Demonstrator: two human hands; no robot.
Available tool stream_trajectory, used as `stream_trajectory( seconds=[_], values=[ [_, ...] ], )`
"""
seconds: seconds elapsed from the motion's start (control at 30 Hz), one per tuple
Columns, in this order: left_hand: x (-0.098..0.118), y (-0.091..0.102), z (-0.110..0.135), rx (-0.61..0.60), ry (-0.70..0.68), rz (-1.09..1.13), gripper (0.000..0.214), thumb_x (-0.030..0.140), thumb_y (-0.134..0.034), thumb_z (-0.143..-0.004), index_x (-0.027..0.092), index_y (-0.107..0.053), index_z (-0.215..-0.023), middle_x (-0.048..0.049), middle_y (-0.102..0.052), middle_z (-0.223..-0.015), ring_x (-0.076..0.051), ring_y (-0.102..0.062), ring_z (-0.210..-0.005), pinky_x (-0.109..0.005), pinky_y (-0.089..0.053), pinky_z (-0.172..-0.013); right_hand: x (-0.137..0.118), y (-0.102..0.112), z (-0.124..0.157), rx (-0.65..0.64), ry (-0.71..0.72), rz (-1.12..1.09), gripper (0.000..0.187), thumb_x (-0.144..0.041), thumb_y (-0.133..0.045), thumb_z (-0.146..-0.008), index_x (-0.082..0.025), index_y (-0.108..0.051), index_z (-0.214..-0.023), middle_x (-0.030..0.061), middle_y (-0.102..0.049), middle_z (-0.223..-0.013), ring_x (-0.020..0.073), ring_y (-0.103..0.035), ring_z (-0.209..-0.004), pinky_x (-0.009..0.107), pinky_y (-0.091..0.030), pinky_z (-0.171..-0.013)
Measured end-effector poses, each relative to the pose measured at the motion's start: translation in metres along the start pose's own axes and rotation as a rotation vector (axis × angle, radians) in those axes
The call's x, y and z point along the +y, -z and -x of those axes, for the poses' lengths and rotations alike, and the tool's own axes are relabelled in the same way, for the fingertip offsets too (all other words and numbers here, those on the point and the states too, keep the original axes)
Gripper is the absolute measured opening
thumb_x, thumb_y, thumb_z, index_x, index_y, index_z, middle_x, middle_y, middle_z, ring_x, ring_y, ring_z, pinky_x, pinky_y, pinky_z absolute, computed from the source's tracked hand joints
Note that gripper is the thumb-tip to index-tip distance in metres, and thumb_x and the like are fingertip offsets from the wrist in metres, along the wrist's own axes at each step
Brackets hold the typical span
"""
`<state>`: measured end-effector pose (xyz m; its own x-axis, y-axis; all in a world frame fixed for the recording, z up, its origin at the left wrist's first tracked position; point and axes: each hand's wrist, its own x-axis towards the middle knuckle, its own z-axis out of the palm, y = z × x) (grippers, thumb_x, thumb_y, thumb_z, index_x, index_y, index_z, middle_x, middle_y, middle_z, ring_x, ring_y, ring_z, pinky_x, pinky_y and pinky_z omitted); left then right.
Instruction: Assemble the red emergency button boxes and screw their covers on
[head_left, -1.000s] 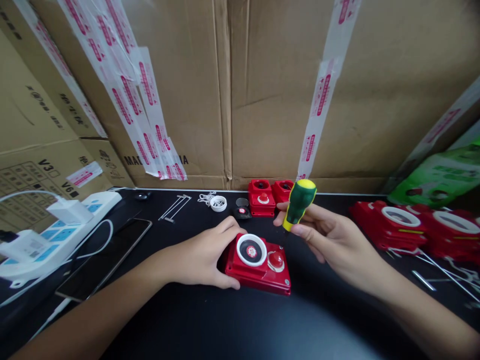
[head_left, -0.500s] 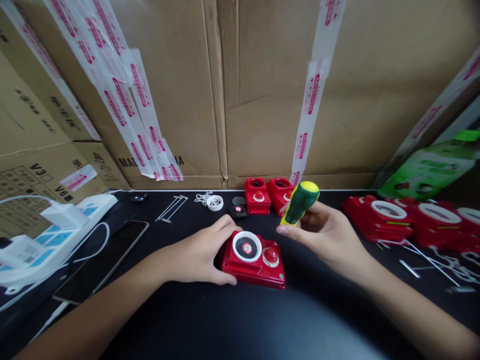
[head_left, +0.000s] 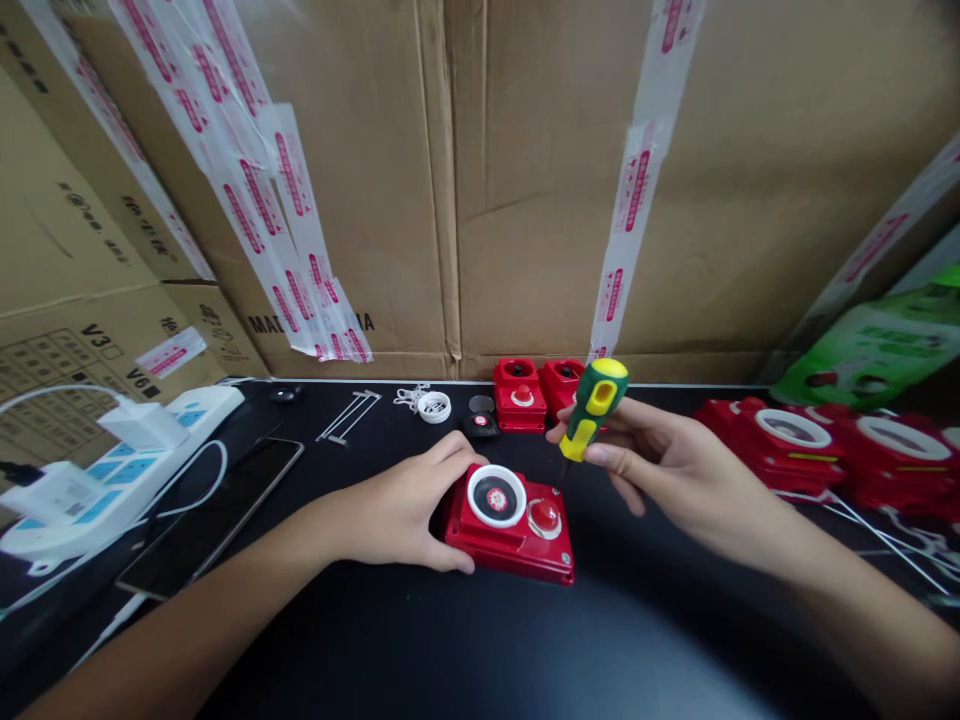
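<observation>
My left hand (head_left: 405, 508) grips the left side of a red alarm box (head_left: 517, 545), which lies face up on the black table (head_left: 480, 650). The box has a white ring around a dark disc and a small red dome lamp (head_left: 545, 515), with screws at its corners. In my right hand (head_left: 645, 450) is a screwdriver (head_left: 595, 405) with a green and yellow handle, tilted with its shaft pointing down. Its tip is near the far right corner screw of the box; whether it touches I cannot tell.
Two more red boxes (head_left: 520, 395) stand behind, beside a small black part (head_left: 481, 417) and a white ring cap (head_left: 434, 406). Thin metal rods (head_left: 349, 416), a phone (head_left: 214, 515) and a white power strip (head_left: 127, 470) lie left. Several red boxes (head_left: 795, 455) and a green bottle (head_left: 870, 345) sit right.
My right hand has turned the screwdriver more upright and brought its tip to the box's far right corner. The left hand keeps its hold, and the view has shifted slightly.
</observation>
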<state>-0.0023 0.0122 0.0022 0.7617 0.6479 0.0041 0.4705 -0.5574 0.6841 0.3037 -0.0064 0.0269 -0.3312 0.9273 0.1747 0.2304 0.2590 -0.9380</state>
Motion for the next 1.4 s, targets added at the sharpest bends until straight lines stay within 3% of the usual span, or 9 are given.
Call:
stream_trajectory(
  seconds=[0.23, 0.4, 0.53, 0.63, 0.77, 1.0, 1.13, 1.27, 1.4],
  values=[
    [0.0, 0.0, 0.001, 0.009, -0.009, 0.011, 0.072, 0.035, -0.094, -0.076, 0.024, -0.058, -0.138, -0.0078, -0.052, -0.131, -0.029, -0.061, -0.119, -0.045, -0.054, -0.107, 0.004, -0.014, -0.001, 0.171, -0.03, -0.036, 0.044, -0.041, -0.098, -0.07, -0.023, -0.073, -0.101, 0.0039, -0.078, -0.098, 0.0216, -0.074, -0.088, 0.033, -0.063, -0.08],
    [0.001, 0.0, 0.002, 0.009, -0.013, 0.028, 0.071, 0.038, -0.093, -0.077, 0.025, -0.058, -0.138, -0.0074, -0.053, -0.13, -0.029, -0.062, -0.119, -0.045, -0.055, -0.107, 0.008, -0.021, -0.003, 0.271, -0.057, -0.111, 0.044, -0.039, -0.102, -0.061, -0.022, -0.074, -0.092, 0.0015, -0.076, -0.079, 0.0154, -0.064, -0.061, 0.025, -0.054, -0.052],
    [0.002, 0.0, 0.001, 0.013, -0.004, 0.023, 0.072, 0.041, -0.092, -0.077, 0.024, -0.058, -0.138, -0.0083, -0.052, -0.13, -0.028, -0.063, -0.117, -0.045, -0.056, -0.106, 0.01, -0.013, -0.003, 0.175, -0.063, -0.072, 0.039, -0.041, -0.096, -0.072, -0.019, -0.078, -0.098, 0.0025, -0.076, -0.076, 0.0072, -0.05, -0.045, 0.022, -0.042, -0.044],
    [0.002, 0.0, 0.0, 0.018, -0.017, 0.04, 0.07, 0.04, -0.092, -0.077, 0.024, -0.059, -0.136, -0.008, -0.052, -0.13, -0.028, -0.063, -0.117, -0.045, -0.056, -0.106, 0.009, -0.007, -0.004, 0.071, -0.047, -0.057, 0.039, -0.047, -0.084, -0.088, -0.02, -0.077, -0.114, 0.009, -0.08, -0.101, 0.0036, -0.042, -0.044, 0.022, -0.035, -0.042],
    [0.001, 0.0, 0.0, 0.021, -0.035, 0.041, 0.07, 0.04, -0.092, -0.077, 0.024, -0.059, -0.136, -0.008, -0.052, -0.129, -0.029, -0.062, -0.117, -0.047, -0.056, -0.106, 0.007, -0.008, -0.003, 0.011, -0.02, -0.073, 0.037, -0.049, -0.075, -0.095, -0.024, -0.074, -0.123, 0.0102, -0.078, -0.12, 0.0034, -0.044, -0.045, 0.025, -0.043, -0.047],
    [0.001, 0.001, 0.002, 0.025, -0.028, 0.041, 0.072, 0.034, -0.094, -0.075, 0.024, -0.059, -0.136, -0.0074, -0.052, -0.128, -0.028, -0.064, -0.115, -0.044, -0.057, -0.104, 0.006, -0.019, -0.005, 0.24, -0.087, -0.093, 0.043, -0.042, -0.102, -0.062, -0.024, -0.078, -0.094, 0.0044, -0.079, -0.095, 0.0218, -0.07, -0.08, 0.028, -0.056, -0.063],
    [-0.001, 0.0, 0.001, 0.017, -0.03, 0.019, 0.076, 0.033, -0.095, -0.073, 0.024, -0.057, -0.139, -0.0079, -0.052, -0.13, -0.028, -0.064, -0.116, -0.043, -0.057, -0.105, 0.002, -0.019, -0.008, 0.315, -0.146, -0.074, 0.053, -0.045, -0.105, -0.052, -0.022, -0.077, -0.09, 0.0058, -0.078, -0.081, 0.0218, -0.067, -0.068, 0.03, -0.055, -0.056],
    [-0.004, 0.0, 0.001, 0.018, -0.047, 0.008, 0.075, 0.034, -0.096, -0.074, 0.023, -0.058, -0.137, -0.0085, -0.052, -0.13, -0.029, -0.064, -0.116, -0.043, -0.057, -0.105, -0.001, -0.011, -0.007, 0.2, -0.158, -0.018, 0.049, -0.051, -0.099, -0.063, -0.019, -0.08, -0.095, -0.0003, -0.063, -0.059, 0.0129, -0.049, -0.047, 0.027, -0.043, -0.044],
    [-0.005, 0.0, 0.002, 0.022, -0.055, 0.02, 0.075, 0.036, -0.095, -0.075, 0.024, -0.057, -0.138, -0.0084, -0.052, -0.13, -0.029, -0.064, -0.116, -0.043, -0.057, -0.104, -0.003, 0.0, -0.003, 0.029, -0.116, 0.029, 0.042, -0.055, -0.087, -0.081, -0.02, -0.083, -0.104, 0.0033, -0.068, -0.068, 0.0133, -0.05, -0.049, 0.03, -0.048, -0.05]
  ],
)
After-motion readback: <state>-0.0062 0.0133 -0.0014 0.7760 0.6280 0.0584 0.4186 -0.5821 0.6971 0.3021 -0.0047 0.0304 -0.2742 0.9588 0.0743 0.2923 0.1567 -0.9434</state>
